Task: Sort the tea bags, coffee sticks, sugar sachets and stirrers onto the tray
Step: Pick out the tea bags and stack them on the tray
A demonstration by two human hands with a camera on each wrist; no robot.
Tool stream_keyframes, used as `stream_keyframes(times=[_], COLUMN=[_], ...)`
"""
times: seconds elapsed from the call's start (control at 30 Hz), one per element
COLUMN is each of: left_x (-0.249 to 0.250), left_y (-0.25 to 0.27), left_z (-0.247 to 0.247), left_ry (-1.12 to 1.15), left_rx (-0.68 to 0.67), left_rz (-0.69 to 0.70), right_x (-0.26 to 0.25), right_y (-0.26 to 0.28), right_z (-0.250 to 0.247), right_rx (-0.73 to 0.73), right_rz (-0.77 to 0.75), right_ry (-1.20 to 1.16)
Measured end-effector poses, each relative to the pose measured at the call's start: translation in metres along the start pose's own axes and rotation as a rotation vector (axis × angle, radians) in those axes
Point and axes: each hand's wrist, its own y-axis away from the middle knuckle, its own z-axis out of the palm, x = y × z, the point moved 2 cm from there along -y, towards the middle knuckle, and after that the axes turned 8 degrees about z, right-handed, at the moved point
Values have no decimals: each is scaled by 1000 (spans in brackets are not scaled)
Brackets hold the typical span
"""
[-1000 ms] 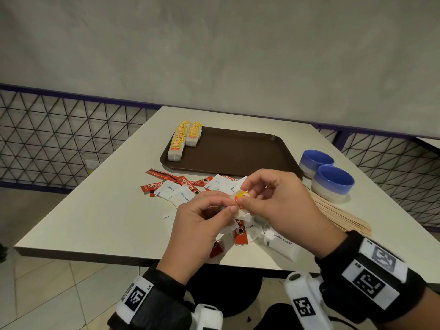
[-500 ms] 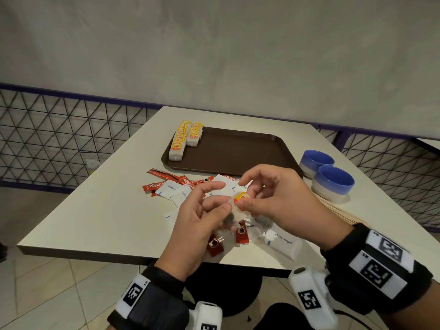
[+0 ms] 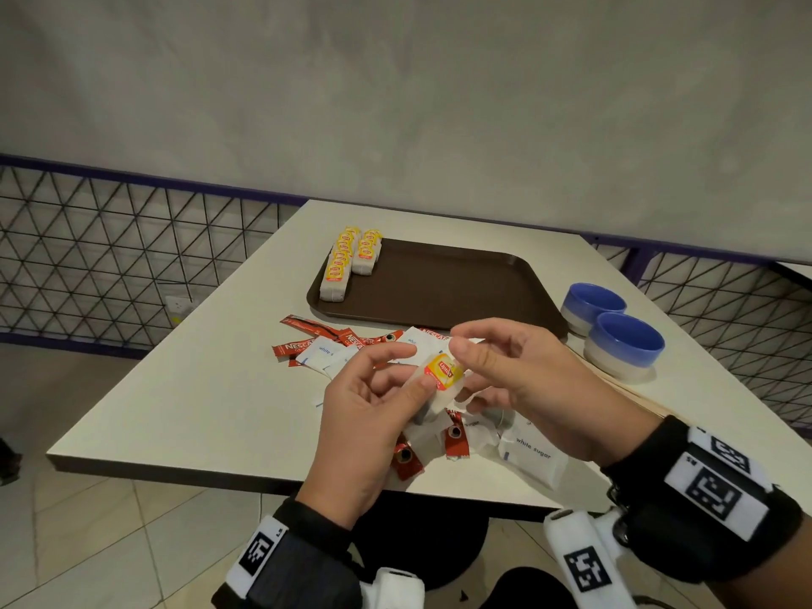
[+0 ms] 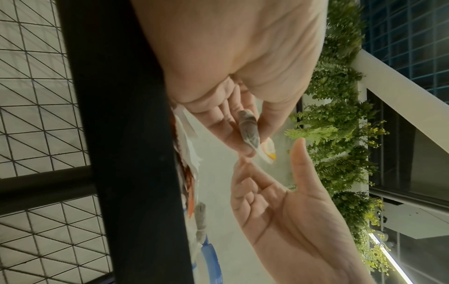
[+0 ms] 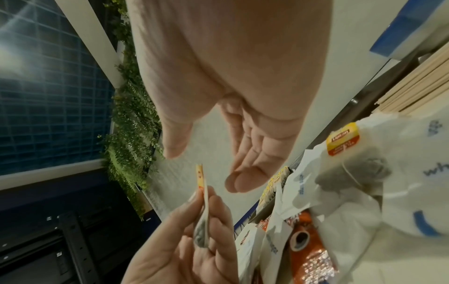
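A tea bag [image 3: 443,372] with a yellow tag is pinched between thumb and fingers of my left hand [image 3: 413,371], above the table's near edge. The left wrist view shows the same tea bag [image 4: 249,130] edge-on in that pinch. My right hand [image 3: 472,371] hovers just right of the tag, fingers spread and apart from it, as the right wrist view [image 5: 206,159] confirms. Two rows of tea bags [image 3: 347,265] stand at the left end of the brown tray [image 3: 439,287]. Coffee sticks [image 3: 307,340] and sugar sachets [image 3: 534,454] lie loose under my hands.
Two blue bowls [image 3: 624,345] stand right of the tray. Wooden stirrers [image 3: 624,389] lie in a bundle beside them, partly hidden by my right wrist. Another tea bag [image 5: 342,142] lies among the sachets. A wire fence runs behind the table.
Both hands pinched the tea bag's tag a second ago. My right hand has let go and spread its fingers, and my left hand alone now holds the bag.
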Motion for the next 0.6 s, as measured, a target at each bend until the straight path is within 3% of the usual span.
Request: stream_keyframes(times=[0.27, 0.43, 0.6], left_x=[14, 36, 23], left_y=[-8, -19, -18], left_z=[-15, -70, -94], left_ry=[-16, -122, -191], left_rx=[100, 276, 258], left_rz=[58, 119, 108], right_x=[-31, -84, -100], right_y=[-21, -105, -202], right_z=[13, 17, 27], right_rx=[-83, -48, -72], right_rz=[-71, -70, 76], right_ry=[337, 493, 649])
